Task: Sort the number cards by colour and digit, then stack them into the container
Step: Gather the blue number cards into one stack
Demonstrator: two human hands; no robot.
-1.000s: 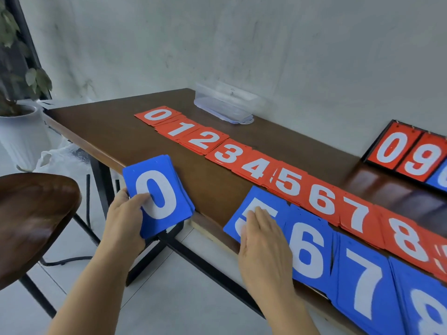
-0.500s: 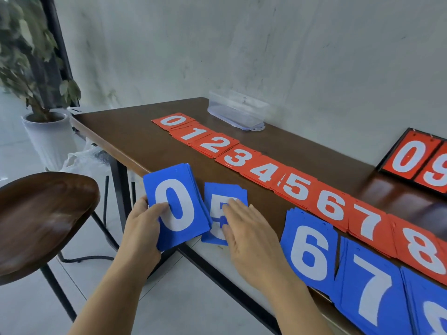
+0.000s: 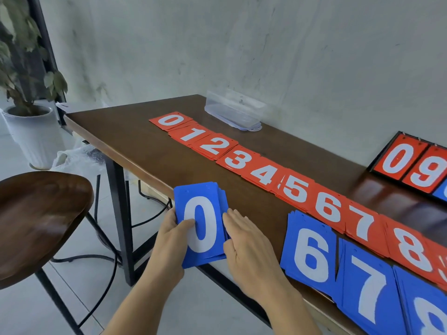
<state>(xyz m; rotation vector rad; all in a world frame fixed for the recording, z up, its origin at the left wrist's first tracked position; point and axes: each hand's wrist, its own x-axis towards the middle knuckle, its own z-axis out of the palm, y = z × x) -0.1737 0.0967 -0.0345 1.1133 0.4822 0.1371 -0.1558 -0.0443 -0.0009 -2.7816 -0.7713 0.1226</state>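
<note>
My left hand (image 3: 173, 235) grips a thick blue stack of cards (image 3: 202, 223) with a white 0 on top, thumb across its face, over the table's front edge. My right hand (image 3: 244, 245) lies with straight fingers against the stack's right side; the blue 5 cards are hidden under the stack. Blue piles 6 (image 3: 312, 252) and 7 (image 3: 367, 291) lie to the right along the front edge. A row of red piles (image 3: 242, 160) runs from 0 at the far left to 8 at the right. The clear plastic container (image 3: 233, 112) stands by the wall.
A dark wooden table (image 3: 135, 143) carries everything. A black scoreboard frame (image 3: 411, 163) with red 0 and 9 cards leans at the back right. A brown stool (image 3: 36, 218) stands to the left, a potted plant (image 3: 26, 122) and a plastic bag beyond it.
My right hand slid the blue 5 pile leftward off its place beside the 6 pile and brought it under the 0 stack in my left hand. The view shifted right.
</note>
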